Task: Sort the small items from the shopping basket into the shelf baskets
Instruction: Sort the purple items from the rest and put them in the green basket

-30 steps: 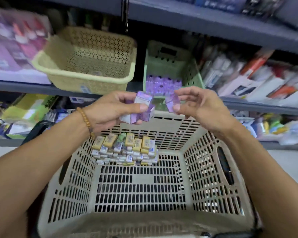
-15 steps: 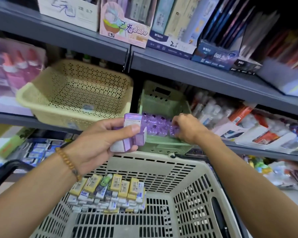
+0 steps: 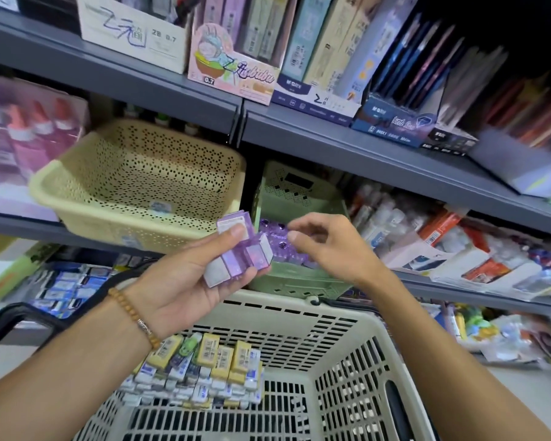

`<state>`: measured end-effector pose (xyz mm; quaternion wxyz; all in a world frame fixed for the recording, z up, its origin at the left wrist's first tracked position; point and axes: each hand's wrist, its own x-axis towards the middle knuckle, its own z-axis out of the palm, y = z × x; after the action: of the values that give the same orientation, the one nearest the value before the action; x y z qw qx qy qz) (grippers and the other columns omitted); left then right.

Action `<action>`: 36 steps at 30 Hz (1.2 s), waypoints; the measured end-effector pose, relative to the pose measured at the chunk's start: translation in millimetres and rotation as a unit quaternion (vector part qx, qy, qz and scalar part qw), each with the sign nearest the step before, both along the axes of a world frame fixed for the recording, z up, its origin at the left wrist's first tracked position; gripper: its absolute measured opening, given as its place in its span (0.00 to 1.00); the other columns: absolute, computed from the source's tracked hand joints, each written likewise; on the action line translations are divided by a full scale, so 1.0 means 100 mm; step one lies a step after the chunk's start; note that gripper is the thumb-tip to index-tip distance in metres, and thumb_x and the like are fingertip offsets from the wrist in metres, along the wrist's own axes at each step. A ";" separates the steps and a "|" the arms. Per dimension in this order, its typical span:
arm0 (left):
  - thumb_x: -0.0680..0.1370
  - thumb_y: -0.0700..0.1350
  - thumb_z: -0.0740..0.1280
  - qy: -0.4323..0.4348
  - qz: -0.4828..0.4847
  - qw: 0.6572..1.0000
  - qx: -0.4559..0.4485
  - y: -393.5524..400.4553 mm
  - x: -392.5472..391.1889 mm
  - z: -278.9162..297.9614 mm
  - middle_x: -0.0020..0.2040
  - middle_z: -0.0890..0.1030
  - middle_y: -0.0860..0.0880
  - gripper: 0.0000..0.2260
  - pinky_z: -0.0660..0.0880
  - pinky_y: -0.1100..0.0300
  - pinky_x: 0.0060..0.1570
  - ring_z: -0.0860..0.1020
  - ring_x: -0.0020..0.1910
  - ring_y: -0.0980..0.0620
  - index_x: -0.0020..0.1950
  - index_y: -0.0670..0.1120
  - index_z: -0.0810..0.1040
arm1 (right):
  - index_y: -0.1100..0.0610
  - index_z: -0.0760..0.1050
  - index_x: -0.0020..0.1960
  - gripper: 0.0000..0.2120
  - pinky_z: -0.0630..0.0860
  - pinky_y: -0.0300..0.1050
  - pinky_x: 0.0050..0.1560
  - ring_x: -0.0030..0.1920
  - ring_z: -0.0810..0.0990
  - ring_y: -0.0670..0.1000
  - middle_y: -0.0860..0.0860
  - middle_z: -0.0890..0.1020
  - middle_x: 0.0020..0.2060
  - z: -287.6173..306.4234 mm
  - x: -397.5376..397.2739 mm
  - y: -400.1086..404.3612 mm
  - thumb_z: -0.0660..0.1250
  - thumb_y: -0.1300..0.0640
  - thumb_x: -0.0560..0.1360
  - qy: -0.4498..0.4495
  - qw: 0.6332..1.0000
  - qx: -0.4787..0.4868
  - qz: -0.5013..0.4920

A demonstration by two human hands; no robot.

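The left hand (image 3: 185,281) grips a cluster of small purple boxes (image 3: 240,253), thumb pressed on the top box and fingers curled beneath the rest. The cluster is held above the far rim of the shopping basket (image 3: 337,342) and in front of the green shelf basket (image 3: 287,281). A beaded bracelet (image 3: 131,316) sits on the left wrist.

The right hand (image 3: 331,249) hovers just right of the cluster, over the front of the green shelf basket. Its fingers are loosely bent, thumb and forefinger close together; nothing is visible between them.

The green shelf basket stands on the middle shelf (image 3: 458,281), right of the shelf's upright divider. It contains a layer of purple items (image 3: 277,237), partly hidden behind both hands. The yellow perforated shelf basket (image 3: 140,186) stands on the same shelf level, left of the divider, tilted toward the aisle; one small label lies inside it.

The shopping basket is beige and slotted. A packed block of small yellow-and-white boxes (image 3: 204,367) lies against its far left corner. Its black handle (image 3: 13,326) hangs down at the left side.

The upper shelf (image 3: 331,135) carries display cartons of pens and stationery.
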<state>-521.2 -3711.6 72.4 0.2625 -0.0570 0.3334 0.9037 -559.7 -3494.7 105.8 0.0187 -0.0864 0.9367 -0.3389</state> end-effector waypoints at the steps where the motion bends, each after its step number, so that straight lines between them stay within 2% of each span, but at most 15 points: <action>1: 0.64 0.44 0.73 0.007 0.000 1.000 -0.009 0.01 0.00 0.00 0.53 0.84 0.37 0.17 0.81 0.61 0.32 0.84 0.47 0.38 0.51 0.40 0.84 | 0.50 0.80 0.52 0.08 0.80 0.47 0.46 0.43 0.81 0.49 0.48 0.83 0.43 0.06 0.09 -0.09 0.73 0.53 0.74 -0.025 0.995 -0.089 0.032; 2: 0.64 0.44 0.73 0.016 0.000 1.000 -0.020 0.01 0.01 0.01 0.52 0.84 0.38 0.18 0.81 0.61 0.33 0.84 0.47 0.40 0.52 0.39 0.84 | 0.48 0.80 0.53 0.11 0.79 0.42 0.44 0.41 0.80 0.47 0.47 0.83 0.42 0.11 0.16 -0.16 0.75 0.53 0.72 -0.040 0.988 -0.130 0.068; 4: 0.63 0.43 0.74 0.035 -0.004 0.999 -0.038 0.01 0.02 0.02 0.52 0.84 0.39 0.17 0.81 0.60 0.34 0.85 0.44 0.44 0.51 0.41 0.85 | 0.46 0.79 0.55 0.16 0.75 0.35 0.41 0.38 0.76 0.44 0.47 0.81 0.40 0.15 0.25 -0.28 0.77 0.52 0.69 -0.041 0.985 -0.114 0.123; 6: 0.63 0.43 0.74 0.044 -0.011 0.998 -0.041 0.01 0.03 0.03 0.51 0.85 0.39 0.14 0.81 0.60 0.35 0.85 0.43 0.45 0.47 0.43 0.86 | 0.44 0.80 0.54 0.14 0.72 0.38 0.37 0.34 0.71 0.45 0.53 0.79 0.37 0.14 0.25 -0.34 0.77 0.53 0.70 -0.022 0.987 -0.064 0.145; 11: 0.59 0.42 0.76 0.035 0.003 0.997 -0.066 -0.02 0.02 0.02 0.47 0.85 0.41 0.14 0.83 0.57 0.36 0.84 0.48 0.38 0.43 0.42 0.87 | 0.52 0.76 0.47 0.12 0.73 0.49 0.39 0.33 0.74 0.48 0.51 0.78 0.38 0.10 0.13 -0.20 0.74 0.62 0.68 -0.033 0.993 -0.111 0.037; 13: 0.56 0.42 0.78 0.034 0.012 0.995 -0.089 -0.02 0.02 0.03 0.46 0.85 0.42 0.18 0.83 0.56 0.36 0.84 0.49 0.38 0.45 0.41 0.86 | 0.49 0.74 0.51 0.15 0.75 0.52 0.39 0.32 0.78 0.50 0.54 0.77 0.38 0.07 0.08 -0.11 0.70 0.64 0.69 -0.035 0.993 -0.114 -0.008; 15: 0.55 0.41 0.78 0.033 0.021 0.993 -0.107 -0.03 0.02 0.04 0.50 0.85 0.41 0.26 0.82 0.56 0.35 0.84 0.49 0.38 0.52 0.38 0.83 | 0.43 0.75 0.53 0.17 0.77 0.53 0.41 0.33 0.79 0.55 0.53 0.75 0.38 0.03 0.03 -0.04 0.67 0.63 0.72 -0.019 0.997 -0.075 -0.014; 19: 0.55 0.41 0.78 0.038 0.033 0.990 -0.129 -0.05 0.02 0.07 0.56 0.81 0.39 0.35 0.81 0.58 0.34 0.84 0.48 0.39 0.62 0.37 0.77 | 0.48 0.76 0.44 0.11 0.73 0.44 0.40 0.34 0.71 0.46 0.47 0.74 0.36 -0.07 -0.04 0.02 0.74 0.61 0.69 -0.008 0.999 -0.029 -0.016; 22: 0.55 0.43 0.78 0.059 0.032 0.988 -0.143 -0.08 0.00 0.06 0.48 0.85 0.42 0.30 0.81 0.59 0.35 0.84 0.48 0.40 0.56 0.37 0.81 | 0.49 0.71 0.41 0.14 0.74 0.44 0.38 0.33 0.71 0.46 0.50 0.77 0.35 -0.16 -0.08 0.00 0.77 0.59 0.66 0.007 0.999 0.007 -0.037; 25: 0.55 0.43 0.78 0.072 0.026 0.986 -0.148 -0.10 -0.01 0.05 0.45 0.86 0.43 0.23 0.81 0.60 0.34 0.84 0.48 0.40 0.49 0.40 0.85 | 0.45 0.72 0.47 0.14 0.71 0.39 0.39 0.33 0.71 0.39 0.46 0.76 0.42 -0.21 -0.10 -0.03 0.73 0.57 0.68 0.018 1.000 0.019 0.007; 28: 0.55 0.43 0.78 0.072 0.023 0.985 -0.155 -0.11 -0.01 0.05 0.47 0.86 0.42 0.22 0.80 0.60 0.35 0.84 0.49 0.40 0.48 0.41 0.85 | 0.42 0.76 0.54 0.15 0.69 0.40 0.48 0.41 0.70 0.38 0.44 0.72 0.46 -0.22 -0.15 -0.04 0.73 0.54 0.70 0.010 0.998 0.040 0.040; 31: 0.56 0.43 0.78 0.065 0.026 0.984 -0.164 -0.10 0.01 0.05 0.49 0.85 0.42 0.25 0.81 0.60 0.35 0.84 0.49 0.40 0.51 0.39 0.84 | 0.47 0.77 0.52 0.17 0.68 0.37 0.41 0.35 0.70 0.40 0.43 0.74 0.42 -0.22 -0.20 -0.06 0.78 0.47 0.68 0.004 0.998 0.057 0.021; 33: 0.56 0.43 0.78 0.065 0.026 0.983 -0.170 -0.08 0.01 0.05 0.48 0.85 0.42 0.23 0.81 0.60 0.35 0.84 0.49 0.40 0.50 0.39 0.85 | 0.51 0.77 0.59 0.22 0.71 0.37 0.38 0.32 0.75 0.40 0.44 0.79 0.38 -0.21 -0.21 -0.06 0.77 0.46 0.68 -0.024 0.998 0.061 0.024; 35: 0.57 0.43 0.77 0.068 0.026 0.981 -0.181 -0.08 0.01 0.06 0.47 0.86 0.43 0.20 0.81 0.59 0.36 0.84 0.48 0.41 0.47 0.41 0.86 | 0.54 0.72 0.69 0.27 0.78 0.44 0.51 0.41 0.83 0.45 0.51 0.84 0.47 -0.22 -0.23 -0.05 0.74 0.50 0.73 -0.073 0.995 0.061 0.038; 36: 0.57 0.43 0.77 0.068 0.027 0.979 -0.188 -0.09 0.01 0.06 0.46 0.86 0.43 0.19 0.82 0.59 0.36 0.84 0.48 0.41 0.46 0.41 0.86 | 0.54 0.70 0.71 0.27 0.77 0.48 0.58 0.47 0.83 0.48 0.54 0.83 0.54 -0.22 -0.24 -0.04 0.73 0.52 0.74 -0.095 0.991 0.078 0.044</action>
<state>-520.5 -3720.4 78.1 0.1998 -0.0531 0.5129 0.8332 -583.6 -3498.8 83.8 0.1296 -0.0931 0.9494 -0.2704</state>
